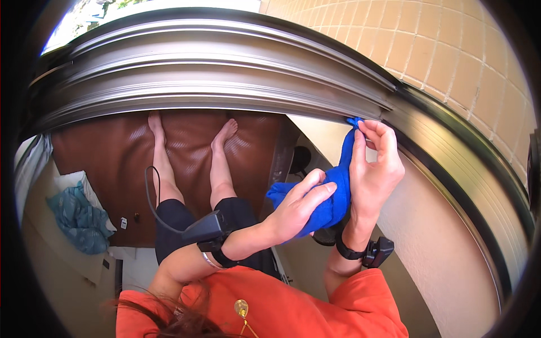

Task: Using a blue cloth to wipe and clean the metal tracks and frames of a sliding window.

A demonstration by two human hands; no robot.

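A bright blue cloth [338, 191] hangs bunched between my two hands. My left hand [296, 207] is closed round its thick lower folds, thumb on top. Higher up, my right hand [378, 163] pinches the cloth's twisted upper end between thumb and fingertips. That end touches the right corner of the metal window frame [236, 73], at the lower edge of its ridged tracks. Part of the cloth is hidden behind my left fingers and right palm.
My bare feet stand on a brown leather-like surface [191, 152]. A teal patterned cloth [84, 219] lies crumpled at the left, beside a pale curtain [35, 169]. Beige wall tiles [439, 45] show beyond the frame. A dark round object [301, 158] stands below the sill.
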